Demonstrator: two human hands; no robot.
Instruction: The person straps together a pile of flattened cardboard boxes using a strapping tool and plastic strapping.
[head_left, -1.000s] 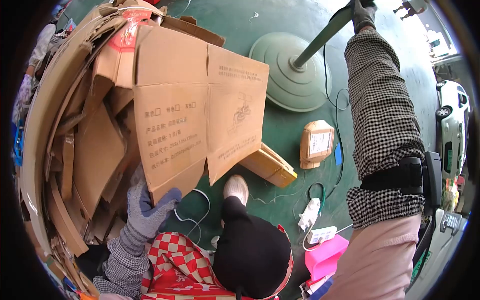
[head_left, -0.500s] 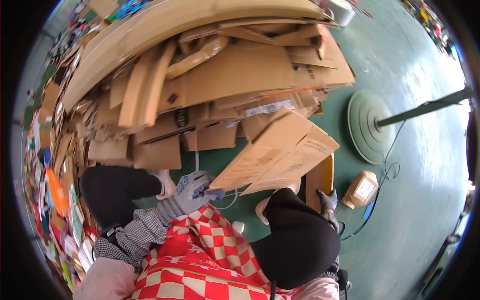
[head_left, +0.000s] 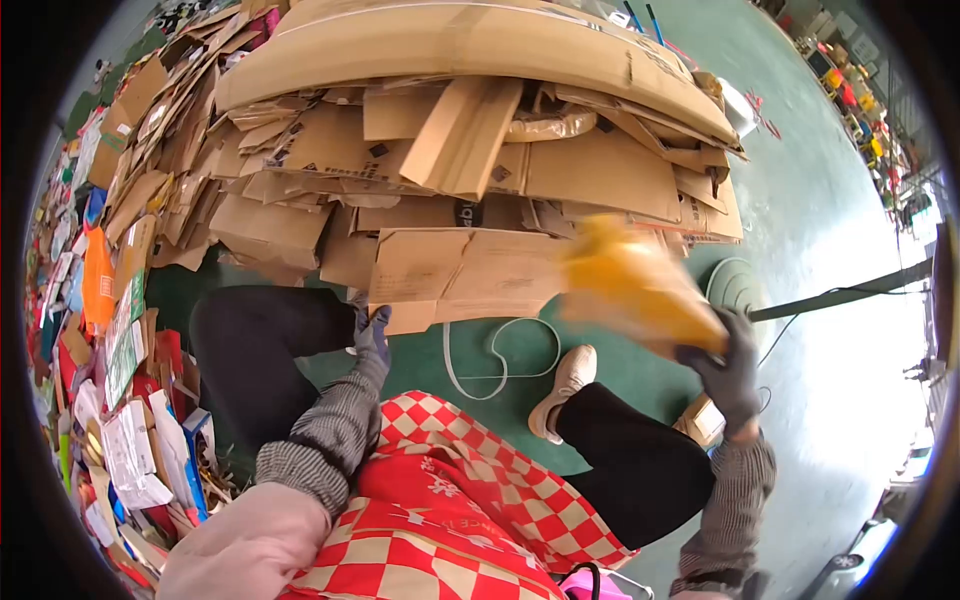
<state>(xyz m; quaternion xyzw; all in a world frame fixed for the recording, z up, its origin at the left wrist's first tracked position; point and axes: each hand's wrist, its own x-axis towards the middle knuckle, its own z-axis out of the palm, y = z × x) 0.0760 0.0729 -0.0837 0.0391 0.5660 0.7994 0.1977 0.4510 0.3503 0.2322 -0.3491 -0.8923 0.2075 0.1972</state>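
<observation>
My left hand (head_left: 371,334), in a grey glove, grips the lower left corner of a flattened cardboard box (head_left: 470,272). That sheet is held in front of the stack, its creases and faint print facing up. On the right, my gloved right hand (head_left: 728,368) is closed on the near end of a yellow and brown cardboard piece (head_left: 640,290). Motion smears this piece, and its far end overlaps the right edge of the flattened box. A loop of white strap (head_left: 497,385) lies on the green floor between my feet.
A tall stack of flattened cardboard (head_left: 600,170) fills the area ahead. Mixed paper and packaging waste (head_left: 130,450) heaps up along the left. To the right stand a round base with a pole (head_left: 735,285) and a small taped carton (head_left: 703,420), with a cable nearby.
My right hand has lifted the yellow and brown cardboard off the floor, up towards the stack. My left hand has shifted slightly left, and the flattened box now lies more level. The view has turned.
</observation>
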